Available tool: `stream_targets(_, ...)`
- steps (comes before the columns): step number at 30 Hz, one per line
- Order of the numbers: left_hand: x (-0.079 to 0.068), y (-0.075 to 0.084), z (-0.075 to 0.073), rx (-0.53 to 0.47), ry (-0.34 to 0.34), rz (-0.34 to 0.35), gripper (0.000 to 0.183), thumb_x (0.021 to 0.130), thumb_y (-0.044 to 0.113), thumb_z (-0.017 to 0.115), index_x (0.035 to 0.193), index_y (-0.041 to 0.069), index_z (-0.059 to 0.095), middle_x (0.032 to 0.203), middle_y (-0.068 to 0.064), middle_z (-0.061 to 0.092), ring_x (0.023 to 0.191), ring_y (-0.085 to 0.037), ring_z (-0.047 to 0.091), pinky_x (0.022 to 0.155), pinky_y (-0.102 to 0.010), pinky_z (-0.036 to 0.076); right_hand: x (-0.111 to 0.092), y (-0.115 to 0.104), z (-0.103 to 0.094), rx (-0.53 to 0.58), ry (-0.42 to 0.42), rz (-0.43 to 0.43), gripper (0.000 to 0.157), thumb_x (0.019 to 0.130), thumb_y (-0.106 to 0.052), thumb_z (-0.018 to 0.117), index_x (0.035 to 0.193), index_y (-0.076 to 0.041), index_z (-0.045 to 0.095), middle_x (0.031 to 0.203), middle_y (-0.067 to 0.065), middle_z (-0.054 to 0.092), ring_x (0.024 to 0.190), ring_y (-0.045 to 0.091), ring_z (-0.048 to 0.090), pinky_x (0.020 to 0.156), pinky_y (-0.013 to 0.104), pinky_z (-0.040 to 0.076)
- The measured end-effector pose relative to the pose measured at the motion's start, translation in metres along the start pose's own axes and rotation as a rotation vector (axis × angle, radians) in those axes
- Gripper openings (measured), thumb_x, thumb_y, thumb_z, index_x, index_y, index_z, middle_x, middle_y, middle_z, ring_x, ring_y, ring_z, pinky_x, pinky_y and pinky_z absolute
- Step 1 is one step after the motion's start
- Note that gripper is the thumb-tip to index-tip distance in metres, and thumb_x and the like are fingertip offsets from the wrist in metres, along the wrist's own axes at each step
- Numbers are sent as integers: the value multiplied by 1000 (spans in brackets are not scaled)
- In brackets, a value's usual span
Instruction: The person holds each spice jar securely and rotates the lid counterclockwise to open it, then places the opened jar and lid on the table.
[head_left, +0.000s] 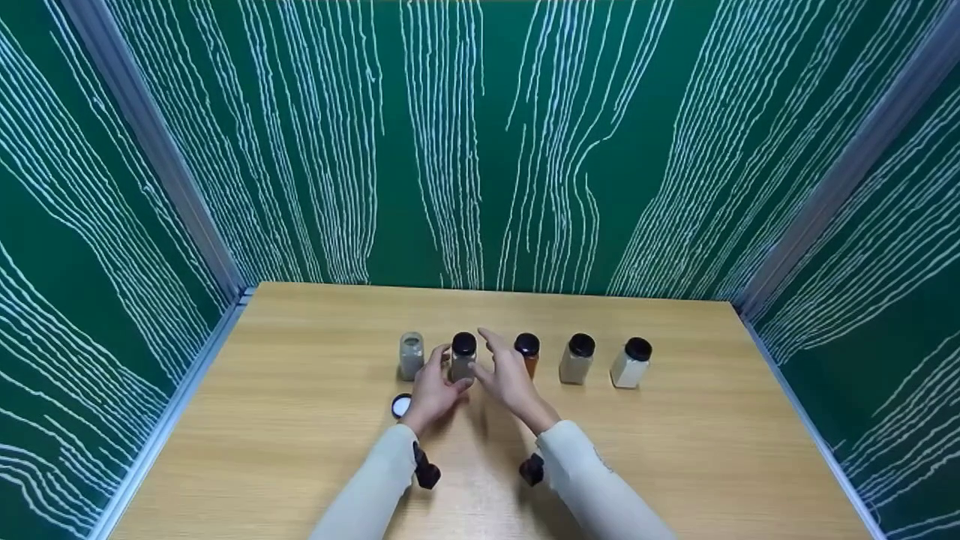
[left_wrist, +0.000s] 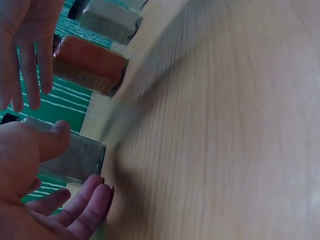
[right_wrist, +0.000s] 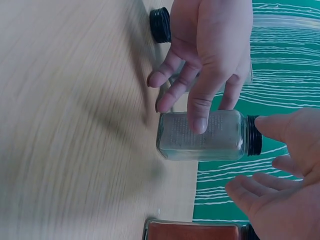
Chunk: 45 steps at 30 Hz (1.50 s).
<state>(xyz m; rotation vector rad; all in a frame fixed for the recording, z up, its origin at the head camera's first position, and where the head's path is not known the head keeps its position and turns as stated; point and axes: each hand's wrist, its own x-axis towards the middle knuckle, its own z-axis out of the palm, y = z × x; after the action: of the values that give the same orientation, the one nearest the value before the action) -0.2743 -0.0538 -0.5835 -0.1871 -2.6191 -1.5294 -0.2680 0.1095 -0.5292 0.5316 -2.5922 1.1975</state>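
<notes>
A glass jar of grey powder with a black lid (head_left: 463, 366) stands upright between the hands. Beside it on the left, my left hand (head_left: 435, 391) has its thumb across the front of the jar and its fingers spread loosely along the side; whether they touch is unclear. To the right, my right hand (head_left: 510, 375) holds nothing, its fingers extended and its thumb close to the black lid (right_wrist: 254, 135). An uncapped glass jar (head_left: 411, 356) stands left of the left hand. Its likely lid (head_left: 402, 406) lies with the white inside up.
Right of the hands stand a jar of orange-red powder (left_wrist: 90, 65), partly hidden by the right hand in the head view, a beige-filled jar (head_left: 576, 360) and a jar of white contents (head_left: 631, 364), all black-capped. Green, white-streaked panels (head_left: 495, 150) enclose the wooden table (head_left: 300, 360).
</notes>
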Motion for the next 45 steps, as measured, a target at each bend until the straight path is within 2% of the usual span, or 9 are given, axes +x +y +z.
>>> stream_targets(5, 3, -4, 4, -30, 7, 4, 73, 83, 10, 85, 145, 1, 47, 137, -26, 61, 96, -32, 70, 85, -42, 55, 1, 1, 1, -3, 11, 3, 61, 91, -8, 76, 145, 4, 50, 143, 27, 55, 122, 44, 61, 95, 49, 54)
stream_targets(8, 5, -7, 7, -40, 15, -3, 72, 82, 9, 85, 144, 1, 49, 139, -25, 60, 115, -35, 65, 97, -46, 51, 2, 3, 3, 8, 5, 29, 62, 92, -9, 76, 146, 3, 50, 144, 26, 55, 122, 45, 61, 95, 49, 54)
stream_targets(14, 6, -7, 10, 8, 41, -29, 70, 81, 13, 87, 142, 4, 54, 138, -22, 62, 129, -37, 57, 110, -50, 42, 4, 3, 5, 25, -2, 44, 63, 92, -10, 76, 147, 3, 48, 147, 26, 53, 123, 44, 60, 98, 49, 53)
stream_targets(19, 6, -4, 9, 64, 38, -70, 69, 81, 21, 87, 142, 9, 56, 139, -18, 62, 128, -39, 58, 109, -50, 42, 7, 3, 7, 32, 2, 74, 65, 93, -11, 76, 149, 2, 46, 148, 25, 52, 126, 42, 59, 100, 48, 51)
stream_targets(26, 8, -4, 10, 127, 47, -87, 69, 80, 26, 88, 140, 11, 58, 135, -20, 65, 122, -42, 61, 105, -52, 45, 10, 4, 13, 67, -5, 152, 68, 94, -14, 75, 153, -2, 42, 153, 23, 47, 131, 40, 56, 105, 48, 48)
stream_targets(29, 9, -5, 11, 161, 58, -78, 67, 79, 26, 88, 138, 12, 60, 130, -19, 68, 118, -41, 64, 101, -52, 48, 10, 6, 16, 91, 10, 145, 68, 94, -13, 75, 152, 1, 42, 152, 25, 48, 131, 43, 55, 105, 50, 47)
stream_targets(35, 11, -9, 14, 177, 83, -48, 56, 79, 22, 87, 129, 12, 64, 120, -17, 72, 111, -38, 67, 97, -51, 50, 11, 9, 22, 118, 37, 131, 67, 94, -14, 76, 150, 4, 44, 151, 26, 49, 131, 46, 54, 105, 52, 47)
stream_targets(40, 12, -9, 13, 187, 88, -62, 47, 80, 23, 87, 122, 14, 68, 115, -14, 74, 107, -38, 69, 93, -52, 52, 14, 12, 27, 145, 63, 140, 68, 92, -16, 77, 149, 3, 46, 150, 26, 49, 132, 46, 53, 108, 51, 45)
stream_targets(45, 12, -5, 13, 213, 98, -96, 35, 80, 20, 85, 111, 19, 69, 109, -8, 75, 103, -35, 70, 87, -52, 53, 15, 15, 31, 177, 65, 185, 69, 91, -18, 79, 149, 1, 47, 152, 24, 49, 135, 45, 51, 108, 53, 44)
